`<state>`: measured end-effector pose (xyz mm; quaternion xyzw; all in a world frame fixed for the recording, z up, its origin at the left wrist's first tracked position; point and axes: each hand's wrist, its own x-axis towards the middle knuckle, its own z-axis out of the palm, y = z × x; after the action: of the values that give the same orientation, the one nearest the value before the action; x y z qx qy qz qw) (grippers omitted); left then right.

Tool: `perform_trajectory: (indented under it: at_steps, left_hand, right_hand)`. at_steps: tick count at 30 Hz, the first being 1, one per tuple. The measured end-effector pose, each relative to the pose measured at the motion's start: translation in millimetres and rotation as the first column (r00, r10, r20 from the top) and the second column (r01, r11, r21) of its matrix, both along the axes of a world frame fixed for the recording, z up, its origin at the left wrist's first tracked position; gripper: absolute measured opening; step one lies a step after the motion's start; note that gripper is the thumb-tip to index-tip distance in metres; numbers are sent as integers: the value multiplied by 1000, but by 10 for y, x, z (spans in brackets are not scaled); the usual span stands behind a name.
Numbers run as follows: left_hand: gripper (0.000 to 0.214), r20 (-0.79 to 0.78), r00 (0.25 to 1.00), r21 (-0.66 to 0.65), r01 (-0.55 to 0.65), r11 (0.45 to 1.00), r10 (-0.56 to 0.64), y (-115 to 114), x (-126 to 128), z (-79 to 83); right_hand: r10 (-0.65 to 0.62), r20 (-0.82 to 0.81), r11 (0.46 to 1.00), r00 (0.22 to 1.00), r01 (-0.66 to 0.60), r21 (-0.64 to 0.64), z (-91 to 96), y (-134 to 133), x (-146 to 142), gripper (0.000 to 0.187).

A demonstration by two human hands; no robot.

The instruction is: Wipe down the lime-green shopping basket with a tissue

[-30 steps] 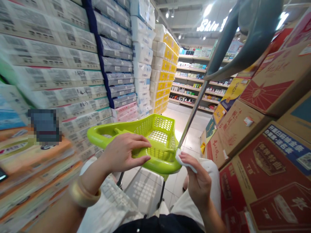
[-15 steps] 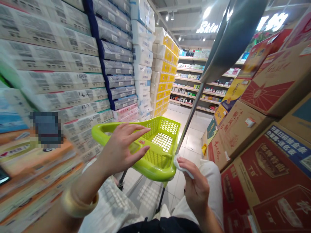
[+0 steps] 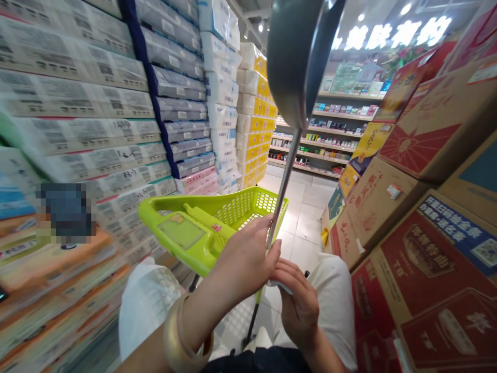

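My left hand (image 3: 243, 259) is wrapped around the thin metal pole (image 3: 282, 181), right hand (image 3: 297, 295) pinching a white wipe (image 3: 277, 284), mesh plastic cart (image 3: 217, 223) just behind.

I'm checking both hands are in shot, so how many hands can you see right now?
2. The left hand reaches across the lime-green plastic shopping basket to the thin metal pole. The right hand is just below it, touching it.

We are gripping the metal pole (image 3: 282, 182) with our left hand (image 3: 244, 261), our right hand (image 3: 297, 295) touching it, beside the green cart (image 3: 202, 228).
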<state>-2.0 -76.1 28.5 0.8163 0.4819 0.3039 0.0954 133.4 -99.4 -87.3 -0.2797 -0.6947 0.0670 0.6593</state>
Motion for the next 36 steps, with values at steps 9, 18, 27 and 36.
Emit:
perform_trajectory:
  at_steps: [9, 18, 27, 36]
  left_hand:
    - [21, -4, 999, -36, 45, 998, -45, 92, -85, -178]
    - [15, 8, 987, -31, 158, 987, -158, 58, -246, -122]
    - [18, 30, 980, -49, 200, 978, -199, -53, -325, -74]
    - [19, 105, 963, -81, 259, 963, -250, -33, -397, -29]
  right_hand:
    - [-7, 61, 999, 998, 9, -45, -55, 50, -7, 30]
    - [-49, 16, 985, 999, 51, -166, -226, 266, 18, 32]
    - [-129, 80, 986, 988, 137, -100, -182, 344, -15, 33]
    - [-48, 76, 986, 996, 60, -158, -109, 416, -95, 31]
